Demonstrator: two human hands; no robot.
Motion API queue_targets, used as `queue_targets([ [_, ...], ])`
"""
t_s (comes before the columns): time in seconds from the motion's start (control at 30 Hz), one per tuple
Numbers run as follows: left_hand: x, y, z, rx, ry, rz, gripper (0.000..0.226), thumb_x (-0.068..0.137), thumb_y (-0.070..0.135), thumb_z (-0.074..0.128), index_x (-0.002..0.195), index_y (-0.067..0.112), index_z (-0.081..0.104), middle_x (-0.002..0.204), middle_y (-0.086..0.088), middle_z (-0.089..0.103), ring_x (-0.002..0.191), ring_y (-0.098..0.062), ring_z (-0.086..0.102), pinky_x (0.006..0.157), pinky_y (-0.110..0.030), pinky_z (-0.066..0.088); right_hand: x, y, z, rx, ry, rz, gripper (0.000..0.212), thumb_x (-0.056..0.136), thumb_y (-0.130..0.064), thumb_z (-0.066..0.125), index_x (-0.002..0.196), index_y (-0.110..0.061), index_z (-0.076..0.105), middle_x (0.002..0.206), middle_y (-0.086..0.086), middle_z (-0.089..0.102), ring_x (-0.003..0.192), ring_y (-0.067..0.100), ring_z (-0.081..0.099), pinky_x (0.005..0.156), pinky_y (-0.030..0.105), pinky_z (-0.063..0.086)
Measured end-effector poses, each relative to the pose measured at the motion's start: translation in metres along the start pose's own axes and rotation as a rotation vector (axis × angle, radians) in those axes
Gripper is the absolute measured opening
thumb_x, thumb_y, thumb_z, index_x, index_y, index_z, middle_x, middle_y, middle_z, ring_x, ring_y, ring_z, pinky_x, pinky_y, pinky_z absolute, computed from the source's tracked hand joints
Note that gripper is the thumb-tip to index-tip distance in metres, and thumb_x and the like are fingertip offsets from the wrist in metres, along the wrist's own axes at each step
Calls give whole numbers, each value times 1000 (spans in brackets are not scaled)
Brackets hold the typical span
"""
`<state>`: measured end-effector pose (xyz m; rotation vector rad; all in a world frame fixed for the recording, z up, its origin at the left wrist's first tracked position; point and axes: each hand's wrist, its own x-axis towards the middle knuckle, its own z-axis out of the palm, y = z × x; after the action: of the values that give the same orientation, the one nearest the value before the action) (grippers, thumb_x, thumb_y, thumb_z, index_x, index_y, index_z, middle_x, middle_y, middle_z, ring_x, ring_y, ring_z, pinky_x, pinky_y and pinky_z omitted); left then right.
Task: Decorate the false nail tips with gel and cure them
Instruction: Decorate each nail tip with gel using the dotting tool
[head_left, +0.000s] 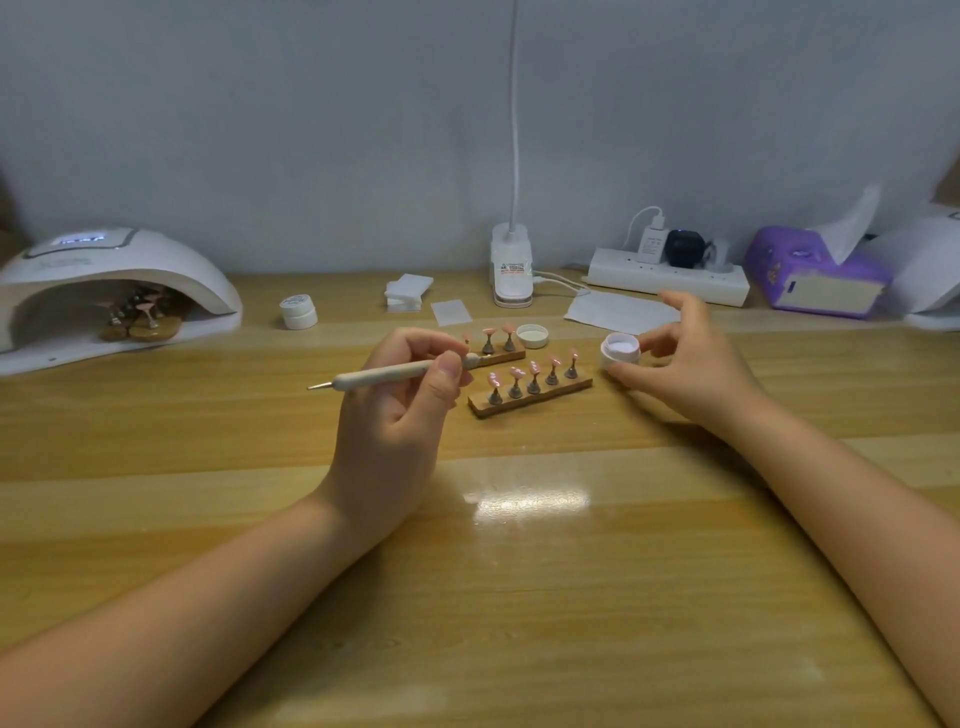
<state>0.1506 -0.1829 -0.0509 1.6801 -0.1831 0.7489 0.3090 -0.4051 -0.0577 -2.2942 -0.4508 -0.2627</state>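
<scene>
Left hand (400, 410) pinches a dotting pen (384, 375), metal tip pointing left, roughly level above the wooden table (519, 597). Right hand (691, 371) holds the open gel jar (619, 352) between thumb and fingers, jar on the table, pale gel visible. Between the hands: front wooden strip (530, 399) with five pink nail tips (535, 370) on stands; second strip (501, 357) just behind, partly hidden. Jar lid (532, 335) behind that. Far left: curing lamp (111, 291), display lit, more tips inside. Closed jar (298, 312) nearby.
</scene>
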Motion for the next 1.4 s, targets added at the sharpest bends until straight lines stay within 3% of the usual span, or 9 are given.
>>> queue_targets([
  [0.13,7,10,-2,-40,23,-2,11,90,19,51,93,14,61,78,7,67,77,-11,63,69,-25,53,1,-18,-10,153,114,-60,90,72,-32,83,143,-18,30,104,-1,64,93,13,61,77,22,47],
  [0.23,10,19,-4,-36,22,7,12,92,20,51,94,15,62,78,5,68,75,-11,64,69,-24,55,-8,-45,-7,108,131,-212,84,72,-29,84,139,-16,35,98,-4,62,82,3,60,66,9,45],
  [0.4,14,28,-5,59,36,39,11,97,16,56,94,11,66,76,-1,70,69,-8,65,64,-21,54,-31,-78,3,67,83,-420,77,69,-22,86,130,-11,41,94,-6,61,82,7,60,75,15,53],
  [0.6,13,33,-3,246,13,123,7,92,16,63,90,22,68,74,4,69,68,-9,66,63,-22,55,-45,-90,13,58,26,-499,73,70,-24,85,128,-10,42,99,2,65,84,11,63,78,15,52],
  [1.13,13,29,-3,400,-13,153,4,91,16,65,91,17,69,73,-6,69,66,-21,65,62,-46,52,-52,-99,14,78,17,-581,67,69,-24,86,120,-7,44,94,2,66,78,7,62,75,10,52],
  [1.27,13,32,-4,356,30,141,6,93,17,64,90,18,68,72,1,68,67,-14,66,62,-37,55,-52,-100,14,94,20,-570,68,69,-25,86,120,-9,44,94,1,66,78,7,62,75,10,52],
  [1.4,17,35,-7,90,98,-13,10,93,22,61,89,16,68,66,3,67,65,-8,64,62,-25,54,-52,-101,12,113,31,-554,68,68,-25,87,119,-9,44,94,1,67,79,8,63,75,10,52],
])
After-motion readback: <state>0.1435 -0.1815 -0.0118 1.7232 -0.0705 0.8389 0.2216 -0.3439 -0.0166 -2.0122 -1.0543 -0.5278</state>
